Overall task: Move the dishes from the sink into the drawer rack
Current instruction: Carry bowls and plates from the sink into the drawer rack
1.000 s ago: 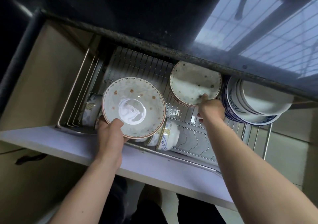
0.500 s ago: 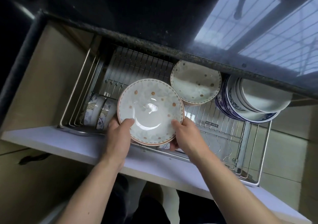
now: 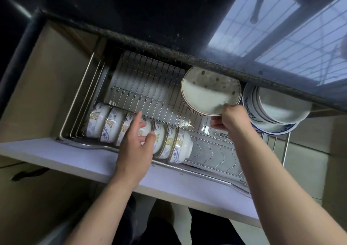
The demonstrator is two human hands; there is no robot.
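The pulled-out wire drawer rack (image 3: pixel 150 86) lies below the dark counter edge. A white plate with brown dots (image 3: pixel 210 92) stands upright at the rack's back right, in front of other plates of the same kind. My right hand (image 3: pixel 228 117) grips its lower rim. My left hand (image 3: pixel 134 143) hovers with fingers spread over a row of white bowls with blue and gold patterns (image 3: pixel 105 122) lying on their sides along the rack's front. Blue-and-white bowls (image 3: pixel 277 111) are stacked at the far right.
The white drawer front (image 3: pixel 56 154) runs below the rack. The dark counter (image 3: pixel 169 19) overhangs the rack's back, and its edge hides the tops of the plates. Bare wire slots lie at the back left and front right (image 3: pixel 216 154).
The dotted plate, held in both hands in front of the rack, has gone right and back to the plate stack in my right hand. My left hand let go and now hovers over the bowls.
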